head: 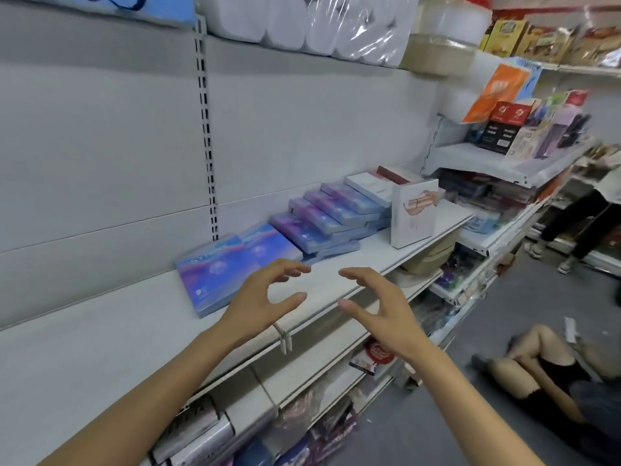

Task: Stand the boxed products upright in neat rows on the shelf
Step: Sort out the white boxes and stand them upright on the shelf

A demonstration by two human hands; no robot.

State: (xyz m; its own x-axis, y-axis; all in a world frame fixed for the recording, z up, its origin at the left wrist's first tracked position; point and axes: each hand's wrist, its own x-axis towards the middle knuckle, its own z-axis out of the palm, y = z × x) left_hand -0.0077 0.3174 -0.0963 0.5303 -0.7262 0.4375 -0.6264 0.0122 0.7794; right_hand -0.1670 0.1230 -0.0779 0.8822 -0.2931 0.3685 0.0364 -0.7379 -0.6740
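Two blue-purple boxes (232,270) lie flat side by side on the white shelf (100,338). Behind them several more of the same boxes (322,218) lean in a fallen, overlapping row, followed by white and red-edged boxes (369,188). One white box with a rose-gold picture (415,213) stands upright at the shelf's front edge. My left hand (258,297) hovers over the shelf just in front of the flat boxes, fingers loosely curved, holding nothing. My right hand (383,307) faces it over the shelf edge, also curved and holding nothing.
Wrapped tissue rolls (302,25) fill the shelf above. Lower shelves (336,348) hold packaged goods. To the right another shelf (504,163) carries red, black and pastel boxes. A person sits on the grey floor (551,368) at lower right; another stands further back (578,216).
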